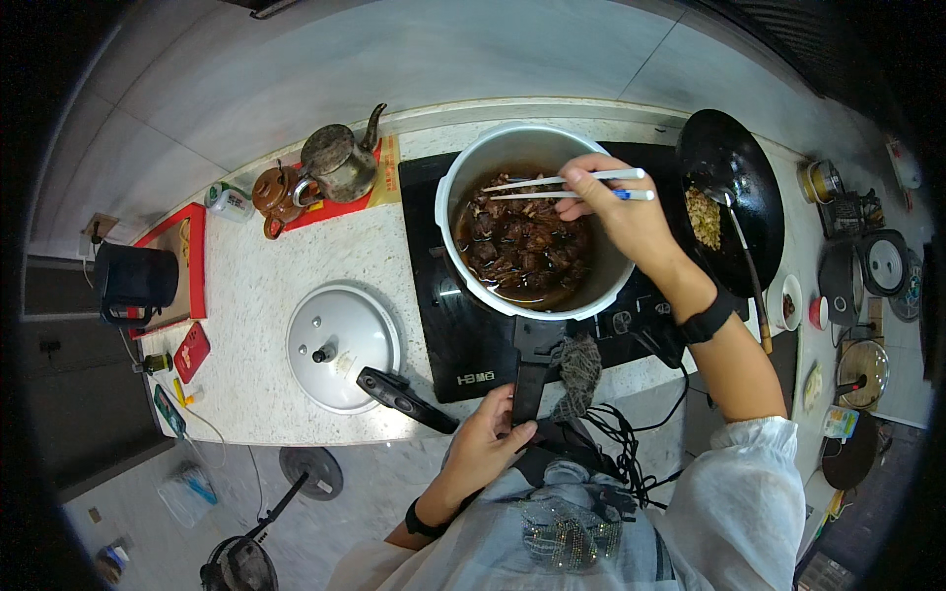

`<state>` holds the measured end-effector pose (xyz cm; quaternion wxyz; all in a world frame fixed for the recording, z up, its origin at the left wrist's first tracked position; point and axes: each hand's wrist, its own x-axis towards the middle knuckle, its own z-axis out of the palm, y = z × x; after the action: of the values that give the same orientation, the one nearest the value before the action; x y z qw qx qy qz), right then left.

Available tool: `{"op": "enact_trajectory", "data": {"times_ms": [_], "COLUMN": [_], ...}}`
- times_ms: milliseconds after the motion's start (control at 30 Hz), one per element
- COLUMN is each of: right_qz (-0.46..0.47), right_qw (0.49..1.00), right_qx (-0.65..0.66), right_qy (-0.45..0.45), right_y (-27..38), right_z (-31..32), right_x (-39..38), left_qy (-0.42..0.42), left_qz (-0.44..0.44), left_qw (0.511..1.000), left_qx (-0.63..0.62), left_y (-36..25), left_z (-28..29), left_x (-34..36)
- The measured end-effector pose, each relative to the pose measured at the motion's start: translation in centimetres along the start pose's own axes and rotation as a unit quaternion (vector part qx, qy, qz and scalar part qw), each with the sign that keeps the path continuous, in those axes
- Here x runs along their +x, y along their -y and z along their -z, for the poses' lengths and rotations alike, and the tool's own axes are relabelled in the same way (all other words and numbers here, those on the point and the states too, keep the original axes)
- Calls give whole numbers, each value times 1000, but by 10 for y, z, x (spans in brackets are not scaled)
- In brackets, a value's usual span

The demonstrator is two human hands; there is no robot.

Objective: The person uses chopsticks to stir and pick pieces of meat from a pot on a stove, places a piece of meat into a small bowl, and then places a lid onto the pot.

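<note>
My right hand point(609, 205) is closed around a pair of white chopsticks point(535, 195). Their tips reach into a silvery pressure cooker pot point(613, 241), at the dark brown chunks of meat point(532, 241) lying in dark sauce. Below the pot, my left hand point(488, 438) grips its long black handle point(529, 389). The pot stands on a black cooktop point(431, 295). To its left, the silvery lid point(345, 379), with its own black handle, lies on the counter. A grey cloth or mitt point(578, 374) hangs beside the pot handle.
A black wok point(759, 187) at right holds chopped pale bits point(703, 217) and a long-handled spatula point(741, 236). An old metal kettle point(340, 163) and a brown teapot point(276, 189) stand at the back left. Black cables point(631, 458) hang near my waist. A fan point(241, 561) stands on the floor.
</note>
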<state>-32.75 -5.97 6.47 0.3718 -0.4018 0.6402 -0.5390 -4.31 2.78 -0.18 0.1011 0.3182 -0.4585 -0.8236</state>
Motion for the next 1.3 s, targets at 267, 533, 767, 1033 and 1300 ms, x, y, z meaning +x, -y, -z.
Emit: {"op": "enact_trajectory", "data": {"times_ms": [267,533,767,1033,1300], "right_qz": [1,21,37,-55,10], "right_qw": [999,1000,979,996,994], "right_qx": [-36,-6,-186,-68,-95], "right_qy": [-2,-22,-76,-8,-58], "right_y": [1,7,5,7,22], "right_z": [-12,0,22,27,50], "right_x": [2,10,7,-9,-10], "left_qy": [-6,-12,-12,-12,-11], "left_qz": [-32,-36,-40,-37,-36], "left_qw": [999,999,999,999,999], "left_qx": [-10,-2,3,7,2], "left_y": [5,6,8,7,3], "left_z": [-1,0,0,1,-1], "left_x": [0,0,1,2,2]}}
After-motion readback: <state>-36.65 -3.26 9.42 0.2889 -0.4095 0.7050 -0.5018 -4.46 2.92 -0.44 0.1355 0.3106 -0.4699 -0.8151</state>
